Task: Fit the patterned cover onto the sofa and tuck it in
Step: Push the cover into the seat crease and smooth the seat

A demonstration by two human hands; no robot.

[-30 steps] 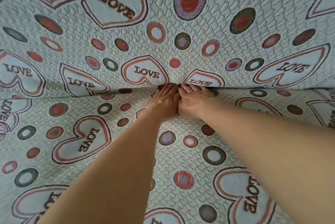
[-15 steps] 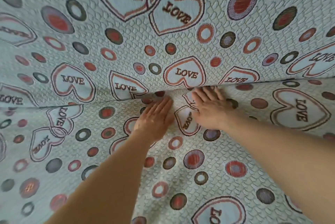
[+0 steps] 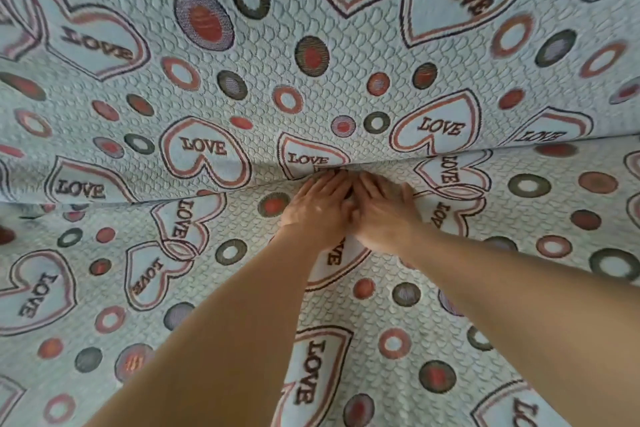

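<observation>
The patterned cover (image 3: 346,56), pale blue with LOVE hearts and coloured rings, fills the head view and hides the sofa beneath it. A crease (image 3: 207,193) runs across the view where the covered backrest meets the covered seat. My left hand (image 3: 317,208) and my right hand (image 3: 384,212) lie side by side, flat on the seat part, with straight fingers pressing the fabric into the crease at its middle. The fingertips reach the fold line. Neither hand grips the cloth.
Cover fabric spreads over backrest and seat in every direction. A dark gap (image 3: 31,210) shows under the fold at the far left. My two forearms cross the lower half of the view.
The view has shifted left along the sofa. My hands came apart half a second ago, resting on the seat short of the crease, and now press together into the fold again.
</observation>
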